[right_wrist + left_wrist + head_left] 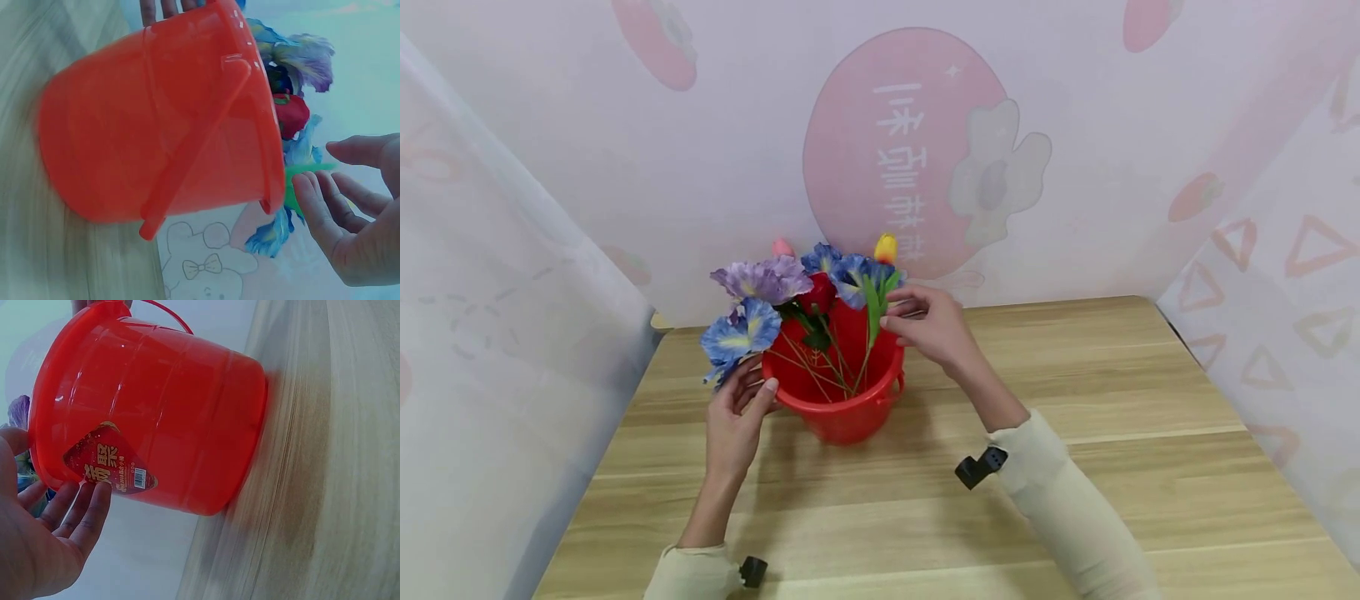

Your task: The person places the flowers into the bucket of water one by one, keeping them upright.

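Note:
A red plastic bucket [850, 421] stands upright on the table, holding artificial flowers whose thin stems lean against its rim. My left hand [733, 425] holds the bucket's left rim, the thumb at the rim and the other fingers along the outer wall. My right hand [936, 329] is at the right rim beside the green leaves [874, 308] of a yellow tulip [886, 248]. In the right wrist view its thumb and fingers [322, 206] stand apart around a leaf. A purple iris [763, 279], blue irises [741, 329], a red rose [818, 293] and a pink bud [782, 247] fill the rest.
The wooden table [1075, 375] runs back to a white wall cloth [1075, 208] printed with pink pictures. The bucket's red handle [187, 156] hangs down its side. Each sleeve has a small black camera [979, 468] at the cuff.

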